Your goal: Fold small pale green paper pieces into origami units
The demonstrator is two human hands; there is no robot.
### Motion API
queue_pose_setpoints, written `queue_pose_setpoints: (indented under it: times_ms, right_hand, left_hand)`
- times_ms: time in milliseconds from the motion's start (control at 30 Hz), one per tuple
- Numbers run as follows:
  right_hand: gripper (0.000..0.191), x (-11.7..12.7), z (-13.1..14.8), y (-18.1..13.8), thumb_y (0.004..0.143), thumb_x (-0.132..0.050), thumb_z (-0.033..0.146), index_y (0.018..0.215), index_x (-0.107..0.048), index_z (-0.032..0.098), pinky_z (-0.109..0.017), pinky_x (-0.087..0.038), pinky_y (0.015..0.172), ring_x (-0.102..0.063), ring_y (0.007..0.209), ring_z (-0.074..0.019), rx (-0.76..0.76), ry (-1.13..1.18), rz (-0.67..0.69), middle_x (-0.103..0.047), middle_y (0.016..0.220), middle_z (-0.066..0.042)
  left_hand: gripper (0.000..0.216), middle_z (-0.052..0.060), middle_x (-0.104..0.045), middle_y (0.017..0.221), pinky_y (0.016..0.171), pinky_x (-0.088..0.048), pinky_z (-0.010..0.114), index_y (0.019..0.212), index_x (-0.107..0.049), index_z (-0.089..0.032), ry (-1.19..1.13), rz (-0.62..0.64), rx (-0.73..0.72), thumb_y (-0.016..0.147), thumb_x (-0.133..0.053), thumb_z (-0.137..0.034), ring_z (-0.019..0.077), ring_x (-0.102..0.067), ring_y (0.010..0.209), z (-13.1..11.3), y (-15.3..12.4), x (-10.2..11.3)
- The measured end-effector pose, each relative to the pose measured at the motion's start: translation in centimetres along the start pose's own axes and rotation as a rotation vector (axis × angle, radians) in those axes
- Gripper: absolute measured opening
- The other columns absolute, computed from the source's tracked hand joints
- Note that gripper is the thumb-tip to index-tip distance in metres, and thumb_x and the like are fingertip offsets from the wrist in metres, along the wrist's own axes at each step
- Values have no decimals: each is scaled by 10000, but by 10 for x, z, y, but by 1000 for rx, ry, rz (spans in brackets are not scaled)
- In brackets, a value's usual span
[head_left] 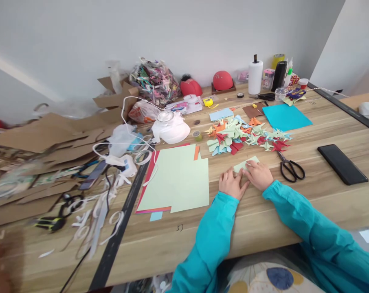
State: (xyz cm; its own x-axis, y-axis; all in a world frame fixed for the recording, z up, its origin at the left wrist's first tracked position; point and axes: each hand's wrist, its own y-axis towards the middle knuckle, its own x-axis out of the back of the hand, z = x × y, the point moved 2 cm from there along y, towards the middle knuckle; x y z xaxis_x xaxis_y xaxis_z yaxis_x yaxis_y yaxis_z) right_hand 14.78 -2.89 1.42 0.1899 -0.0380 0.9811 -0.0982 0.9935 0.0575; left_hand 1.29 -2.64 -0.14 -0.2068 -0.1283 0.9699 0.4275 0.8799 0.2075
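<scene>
A small strip of pale green paper (240, 166) lies on the wooden table, apparently folded. At its left end, my left hand (232, 184) has its fingertips on the paper and its thumb stretched toward the other hand. My right hand (259, 176) is closed at the paper's near edge, fingers bent and pinching or pressing it down. Both hands meet at the strip, covering part of it. Just beyond lies a pile of folded paper cranes (233, 130) in green, red, orange and blue. Black-handled scissors (291, 169) rest to the right of my right hand.
Large pale green sheets (181, 179) lie stacked at left over red ones. A black phone (342, 164) is at right, a turquoise sheet (286, 116) behind. White lamp (170, 128), yellow tape measure (208, 102), red pincushion (222, 80) and cardboard (59, 134) stand farther off.
</scene>
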Motion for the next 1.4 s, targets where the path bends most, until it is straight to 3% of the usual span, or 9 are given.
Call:
queue_pose_setpoints:
  times_ms: [300,533,667,800,1133,1400]
  right_hand:
    - [460,-3,-5,1,908,-218,422,1087,-579,202,-326,-390,873,-546,973,-189,18,48,-28,-503,1234,-71]
    - [465,7,-13,8,909,-186,429,1111,-562,244,-295,-447,751,-590,927,-177,48,47,130,-500,1235,-52]
    - [460,13,-17,15,909,-203,413,1030,-614,245,-302,-445,746,-600,915,-191,74,5,173,-512,1230,-57]
    - [466,12,-19,17,910,-211,404,1006,-630,224,-306,-439,780,-592,936,-197,76,33,175,-497,1257,-60]
    - [510,5,-30,18,907,-176,447,1005,-633,243,-283,-423,822,-570,989,-181,65,166,198,-463,1302,-18]
    - [483,8,-30,17,905,-199,448,1049,-610,239,-263,-402,862,-549,1033,-167,58,191,184,-473,1292,-31]
  left_hand:
    - [588,122,-355,1346,988,-193,559,1217,-477,-360,-5,102,-61,686,-508,-608,343,-285,1237,-5,-8,4]
    - [587,82,-299,1404,984,-122,625,1257,-419,-372,20,96,-70,712,-499,-577,361,-272,1252,-11,-8,5]
    - [562,82,-386,1358,1025,-100,586,1286,-400,-294,7,76,-209,786,-399,-551,299,-321,1240,-14,-5,5]
    - [609,111,-429,1318,1023,-78,594,1295,-395,-241,-7,100,-214,784,-378,-572,307,-323,1234,-15,-5,2]
    - [639,113,-363,1339,996,-55,610,1255,-423,-376,15,122,-230,676,-487,-639,387,-247,1252,-24,-9,1]
    - [579,82,-321,1362,989,-35,621,1200,-459,-440,-49,101,-240,682,-406,-692,423,-196,1264,-33,-10,-3]
